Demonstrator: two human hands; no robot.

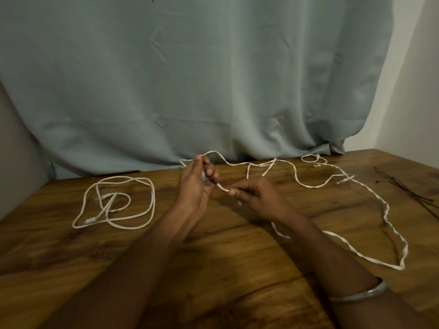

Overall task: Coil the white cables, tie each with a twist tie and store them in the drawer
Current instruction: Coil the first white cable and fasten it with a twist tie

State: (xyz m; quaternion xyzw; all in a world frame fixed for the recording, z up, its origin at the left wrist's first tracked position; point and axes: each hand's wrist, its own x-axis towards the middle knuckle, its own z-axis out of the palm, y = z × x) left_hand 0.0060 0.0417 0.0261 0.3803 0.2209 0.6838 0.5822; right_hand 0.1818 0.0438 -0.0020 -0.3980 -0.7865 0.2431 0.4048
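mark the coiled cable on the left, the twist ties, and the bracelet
coiled cable [152, 198]: head view, right edge of the outer loop.
twist ties [408, 191]: head view, middle of the dark strands.
bracelet [361, 296]: head view, silver band on the right wrist.

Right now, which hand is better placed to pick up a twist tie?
The right hand, probably. The dark twist ties lie at the table's right edge, on its side. The left hand is farther away and grips the flat white cable.

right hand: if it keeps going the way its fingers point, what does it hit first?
Likely the left hand: the right hand points left along the flat white cable pinched between them. Depth unclear.
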